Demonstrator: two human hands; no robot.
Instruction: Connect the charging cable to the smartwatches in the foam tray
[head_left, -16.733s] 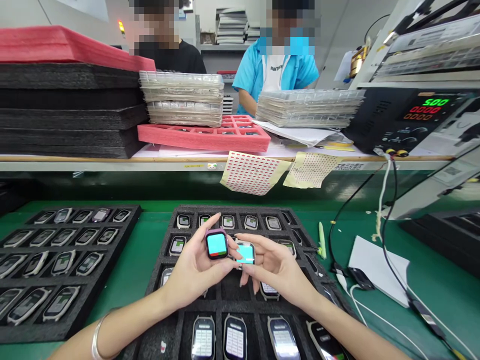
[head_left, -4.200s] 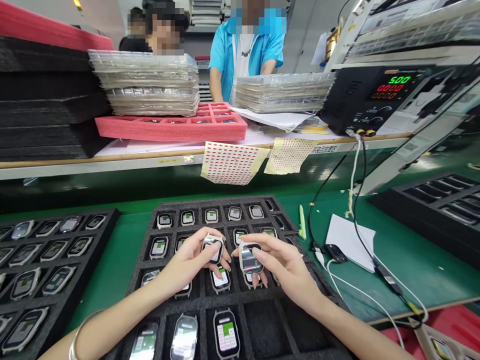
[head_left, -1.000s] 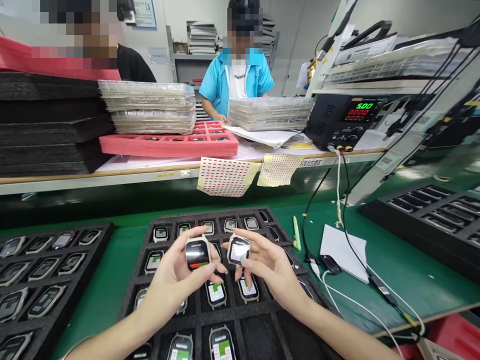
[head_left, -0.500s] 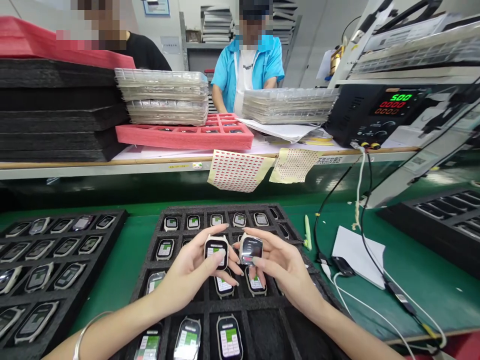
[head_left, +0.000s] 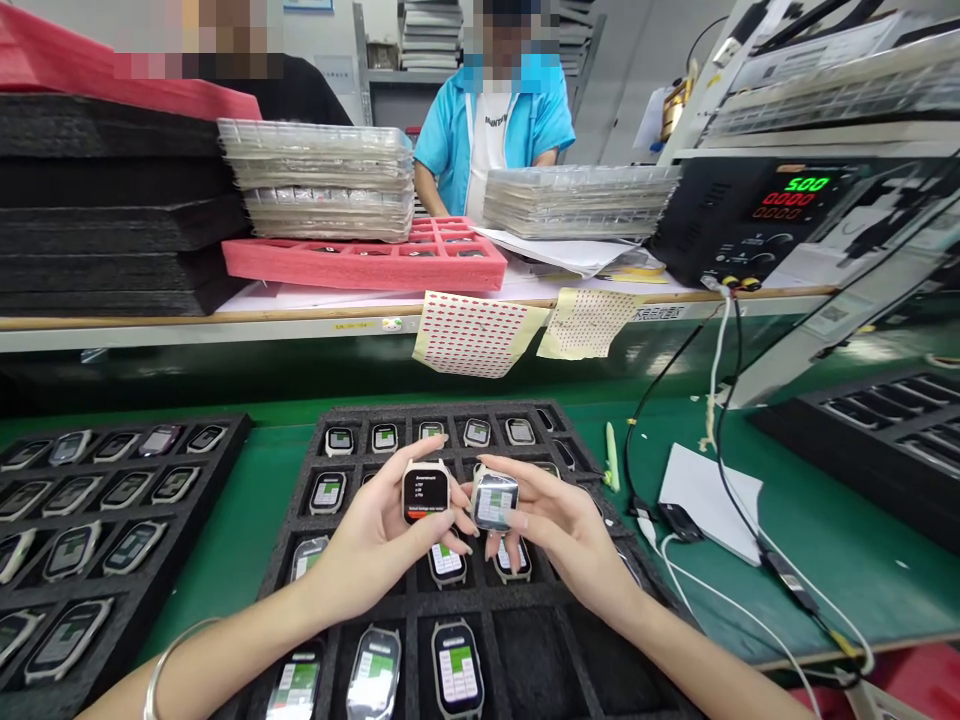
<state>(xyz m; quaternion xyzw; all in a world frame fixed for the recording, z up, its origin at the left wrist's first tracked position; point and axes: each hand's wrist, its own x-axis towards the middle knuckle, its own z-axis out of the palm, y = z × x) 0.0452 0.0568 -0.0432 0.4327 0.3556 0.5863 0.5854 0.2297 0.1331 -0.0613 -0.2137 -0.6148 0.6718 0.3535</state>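
Note:
My left hand (head_left: 390, 530) is closed around a smartwatch body (head_left: 426, 488) without a strap. Its lit face shows white text on black with a red strip at the bottom, and my thumb lies by its lower edge. Close beside it, my right hand (head_left: 551, 520) grips a second smartwatch (head_left: 495, 498), whose glossy screen shows a white and green page. Both watches are held above a black foam tray (head_left: 480, 612) of compartments. More watches with lit screens lie in that tray, such as one smartwatch (head_left: 458, 668) at the front. My hands hide part of the middle rows.
Another foam tray (head_left: 142, 640) of watches lies left, and a third tray (head_left: 862, 450) right. Cables, white paper (head_left: 712, 500) and a green pen-like stick (head_left: 612, 455) lie on the green mat. A power supply (head_left: 750, 220) stands on the shelf. Two people are behind it.
The left watch's screen has switched from a white and green page to black with text and red. The right one now shows the white and green page. Both hands shifted slightly left.

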